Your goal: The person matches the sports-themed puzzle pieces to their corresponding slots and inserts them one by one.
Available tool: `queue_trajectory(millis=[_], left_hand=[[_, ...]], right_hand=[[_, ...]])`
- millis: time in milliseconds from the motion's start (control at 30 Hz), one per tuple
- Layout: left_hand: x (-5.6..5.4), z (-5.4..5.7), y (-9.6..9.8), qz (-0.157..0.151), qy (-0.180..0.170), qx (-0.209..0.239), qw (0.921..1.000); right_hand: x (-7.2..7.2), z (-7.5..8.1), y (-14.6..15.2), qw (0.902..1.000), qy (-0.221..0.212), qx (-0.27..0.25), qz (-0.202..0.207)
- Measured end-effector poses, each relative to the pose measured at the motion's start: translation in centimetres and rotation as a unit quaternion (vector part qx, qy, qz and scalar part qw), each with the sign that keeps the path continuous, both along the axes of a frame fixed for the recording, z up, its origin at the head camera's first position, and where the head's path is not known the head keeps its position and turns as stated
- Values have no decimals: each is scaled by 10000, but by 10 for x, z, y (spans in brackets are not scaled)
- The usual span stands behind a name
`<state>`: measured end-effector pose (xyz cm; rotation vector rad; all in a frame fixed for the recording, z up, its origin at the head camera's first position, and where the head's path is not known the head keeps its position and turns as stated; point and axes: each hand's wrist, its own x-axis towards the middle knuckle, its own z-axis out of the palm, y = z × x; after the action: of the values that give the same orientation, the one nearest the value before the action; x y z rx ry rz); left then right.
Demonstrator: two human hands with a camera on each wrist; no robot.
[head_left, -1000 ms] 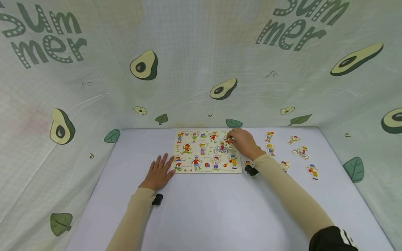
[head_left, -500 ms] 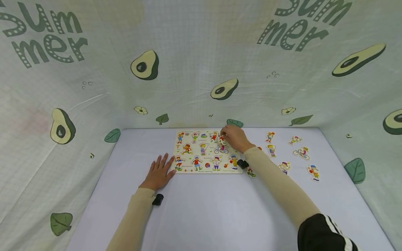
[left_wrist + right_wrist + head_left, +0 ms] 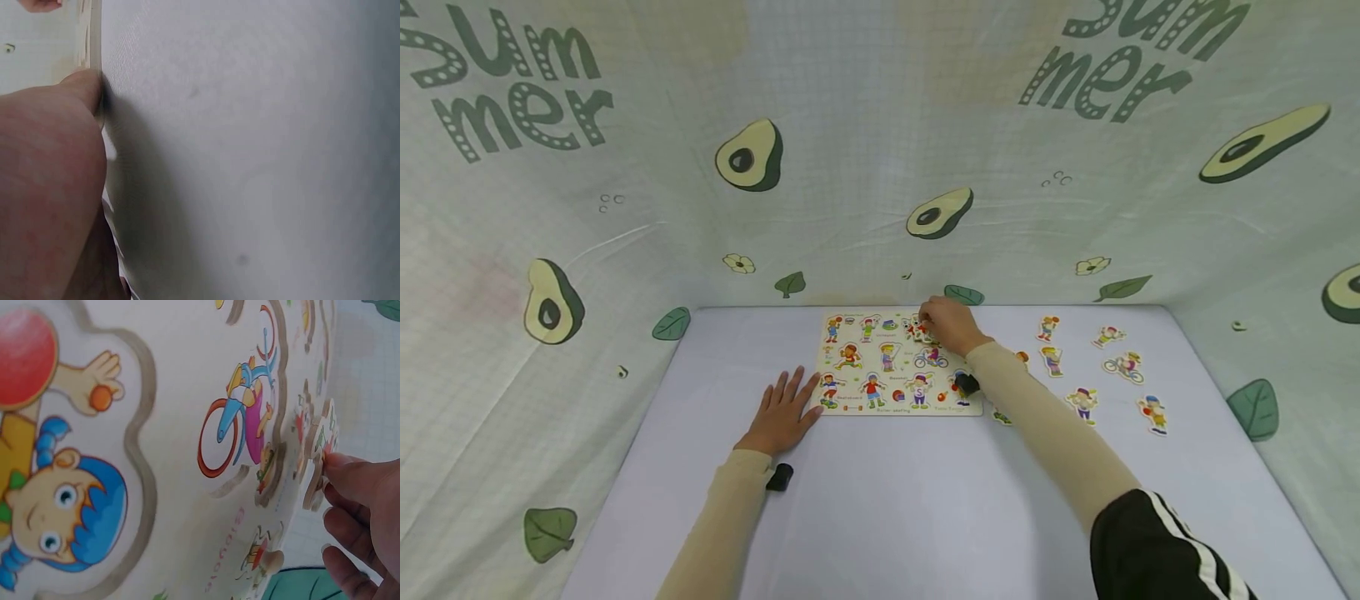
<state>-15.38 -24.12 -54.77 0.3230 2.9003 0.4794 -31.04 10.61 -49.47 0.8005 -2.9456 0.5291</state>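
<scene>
A cream wooden puzzle board [image 3: 904,358] with cut-out recesses and printed children lies at the back of the table. Over its upper right part, my right hand [image 3: 953,325] pinches a cut-out puzzle piece [image 3: 328,428] between thumb and fingers. In the right wrist view the piece stands tilted on edge close to the board, beside the bicycle recess [image 3: 240,419]. My left hand [image 3: 778,414] lies flat with fingers spread, its fingertips at the board's left edge. In the left wrist view its thumb [image 3: 84,87] meets the board's side.
Several loose puzzle pieces lie to the right, among them a cyclist piece [image 3: 1126,367] and a blue-capped figure [image 3: 1153,414]. One piece [image 3: 1002,416] is partly hidden by the right sleeve. A cloth with avocado prints [image 3: 850,167] rises behind the white table [image 3: 887,500].
My right hand has moved left along the board's upper part, carrying the puzzle piece toward the red-clad figure's recess in the top row. My left hand stays put.
</scene>
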Motion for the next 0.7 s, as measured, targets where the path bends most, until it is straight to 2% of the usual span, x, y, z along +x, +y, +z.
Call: queue_trajectory(millis=[133,367,700], left_hand=[[0,4,1,3,-112,-51,9999],[3,17,7,82,-361,-59,9993],[2,16,6,64,-381,-185,9991]], right_hand=[[-5,-5,-4,10000,-10,70,-47],[-11,-13,-12,9997,-116,177,-76],[-16,-15,-19,9991,-59,418,-48]])
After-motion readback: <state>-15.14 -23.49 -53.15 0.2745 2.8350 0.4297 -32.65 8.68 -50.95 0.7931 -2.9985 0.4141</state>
